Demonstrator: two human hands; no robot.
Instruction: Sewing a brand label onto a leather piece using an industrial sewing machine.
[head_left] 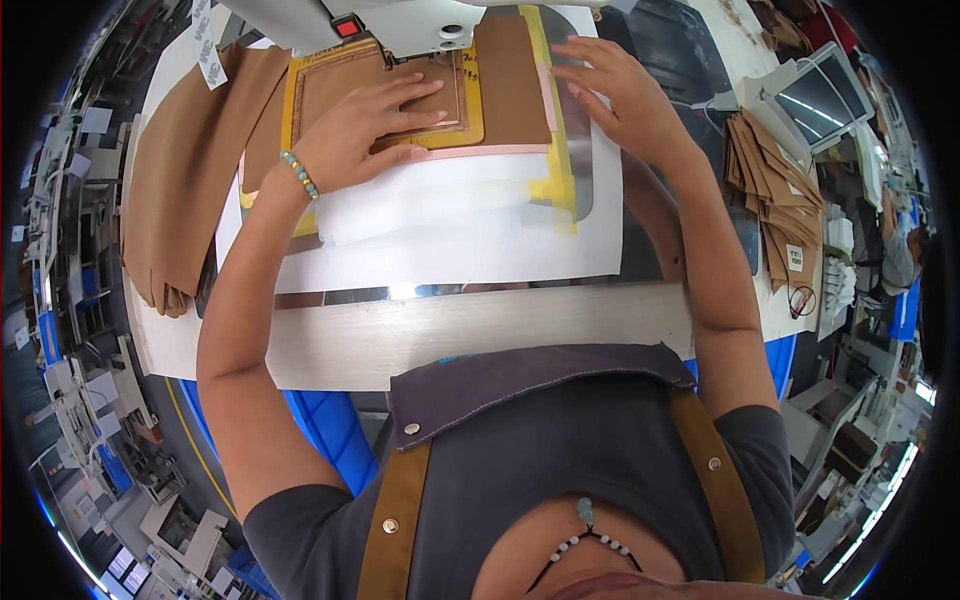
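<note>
My left hand (pixel 362 122) lies flat with spread fingers on a brown fabric panel (pixel 515 95) and a yellow-edged rectangular frame (pixel 474 132), just below a white sewing machine head (pixel 425 28). Its fingertips rest inside the frame, near the needle area, whose exact contact point is hidden. At the panel's right side, my right hand (pixel 628 100) is open, fingers stretched left toward a strip of yellow tape (pixel 562 188). Whether those fingertips touch the surface, I cannot tell. A pink strip (pixel 490 150) runs along the panel's lower edge, above a white sheet (pixel 450 250).
Long brown fabric pieces (pixel 185 180) drape over the table's left side. On the right are stacked brown pieces (pixel 770 195) and a tilted screen (pixel 820 95). The pale table edge (pixel 480 335) runs in front of me, with blue bins (pixel 335 435) below.
</note>
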